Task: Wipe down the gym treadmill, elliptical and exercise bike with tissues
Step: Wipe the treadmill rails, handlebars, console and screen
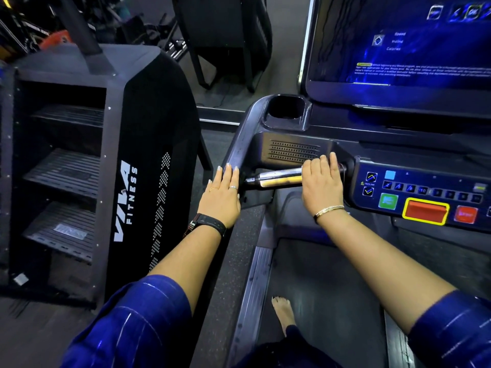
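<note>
I stand on the treadmill belt. My left hand lies flat, fingers straight, on the treadmill's left side handrail. My right hand is curled over the right end of the chrome pulse-grip bar, close to the control panel. No tissue shows in either hand; anything under the right palm is hidden. The console screen glows blue above.
A black stair-climber machine marked VIVA FITNESS stands close on the left. An empty cup holder sits in the console's left corner. A red stop button is right of my right hand. My bare foot rests on the belt.
</note>
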